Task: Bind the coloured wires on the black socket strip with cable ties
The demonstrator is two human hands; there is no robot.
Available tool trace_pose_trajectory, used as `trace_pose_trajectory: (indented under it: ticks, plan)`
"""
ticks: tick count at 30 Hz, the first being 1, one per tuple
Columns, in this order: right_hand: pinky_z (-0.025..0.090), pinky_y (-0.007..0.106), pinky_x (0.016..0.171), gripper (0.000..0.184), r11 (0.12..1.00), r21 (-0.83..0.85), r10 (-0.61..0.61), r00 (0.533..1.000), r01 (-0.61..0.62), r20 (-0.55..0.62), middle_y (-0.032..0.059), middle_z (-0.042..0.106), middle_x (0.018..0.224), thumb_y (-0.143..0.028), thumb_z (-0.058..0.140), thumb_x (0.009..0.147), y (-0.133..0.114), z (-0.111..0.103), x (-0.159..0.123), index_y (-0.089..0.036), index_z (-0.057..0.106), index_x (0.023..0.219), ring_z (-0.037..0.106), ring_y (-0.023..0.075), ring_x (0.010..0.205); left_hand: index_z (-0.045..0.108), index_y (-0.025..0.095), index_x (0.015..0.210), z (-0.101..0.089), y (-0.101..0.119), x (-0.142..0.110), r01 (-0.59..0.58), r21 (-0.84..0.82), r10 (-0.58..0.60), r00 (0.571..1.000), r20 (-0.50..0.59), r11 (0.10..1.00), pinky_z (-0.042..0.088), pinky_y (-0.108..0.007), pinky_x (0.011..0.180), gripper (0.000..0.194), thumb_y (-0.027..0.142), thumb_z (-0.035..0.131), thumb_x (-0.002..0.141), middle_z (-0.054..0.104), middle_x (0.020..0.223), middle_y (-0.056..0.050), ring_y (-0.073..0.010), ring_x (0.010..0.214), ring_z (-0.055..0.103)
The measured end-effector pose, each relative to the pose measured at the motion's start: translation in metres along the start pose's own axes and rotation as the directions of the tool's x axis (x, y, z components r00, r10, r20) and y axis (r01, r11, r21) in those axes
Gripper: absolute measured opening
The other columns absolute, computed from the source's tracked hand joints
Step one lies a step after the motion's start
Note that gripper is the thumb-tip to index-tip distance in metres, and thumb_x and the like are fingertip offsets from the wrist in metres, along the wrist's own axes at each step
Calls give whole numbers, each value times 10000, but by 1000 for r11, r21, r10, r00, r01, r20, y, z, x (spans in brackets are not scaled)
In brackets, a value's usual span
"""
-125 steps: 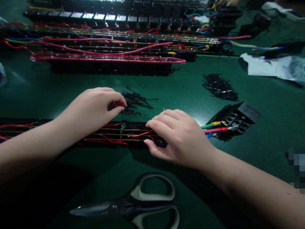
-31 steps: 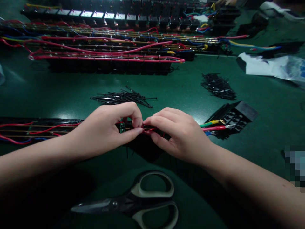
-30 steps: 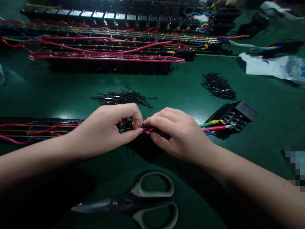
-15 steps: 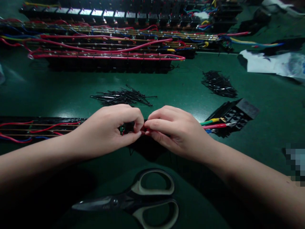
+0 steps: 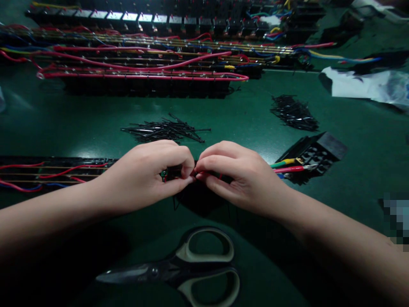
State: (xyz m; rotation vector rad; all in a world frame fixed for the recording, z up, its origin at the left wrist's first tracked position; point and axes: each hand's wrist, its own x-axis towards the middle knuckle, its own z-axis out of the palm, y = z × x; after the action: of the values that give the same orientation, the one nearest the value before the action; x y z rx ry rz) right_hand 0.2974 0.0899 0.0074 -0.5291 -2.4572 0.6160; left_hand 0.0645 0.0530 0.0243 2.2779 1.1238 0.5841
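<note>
My left hand (image 5: 155, 172) and my right hand (image 5: 238, 172) meet fingertip to fingertip over a long black wired strip (image 5: 73, 168). Both pinch at the same spot, and whatever lies between the fingertips is too small and covered to make out. Red and blue wires run along the strip to the left of my left hand. Beyond my right hand, green-yellow, red and blue wires (image 5: 290, 169) stick out toward a black block with round openings (image 5: 319, 155). Just behind my hands lies a heap of black cable ties (image 5: 162, 129).
Scissors (image 5: 172, 268) with pale-edged handles lie in front of my hands, blades pointing left. A second heap of cable ties (image 5: 294, 113) is at the right. Several wired strips (image 5: 153, 64) stretch across the back of the green table (image 5: 230, 115). White plastic (image 5: 354, 83) lies far right.
Both hands have shifted very slightly, the left a touch to the right, and their fingertips remain together. Everything else lies where it was.
</note>
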Motion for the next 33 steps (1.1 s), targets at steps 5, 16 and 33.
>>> trace_pose_trajectory:
  ticks: [5,16,33]
  plan:
    - [504,279,763,139,1000,5,0,1000,0,9,90,751,1015,-134,625,960,-1,-1,-1,-134,752,1017,674,181,899,614,213,839,0,1,0,-37,50,37,999,6,998,448,-208,728,107,175,611,939,703,853,53,-100,792,620]
    - [467,266,701,104,994,5,108,993,-108,-49,35,699,889,-172,533,1013,-3,-1,0,-187,625,966,630,155,795,632,214,878,1,5,0,-16,63,16,1000,-10,998,448,-205,745,143,291,596,993,677,867,40,-104,812,612]
    - [460,257,674,66,991,-3,130,989,-131,-71,16,667,889,-220,537,1024,-6,-3,-1,-185,585,994,610,137,759,627,212,891,0,4,3,4,56,-4,1000,5,998,450,-204,763,138,273,562,997,677,882,42,-103,823,617]
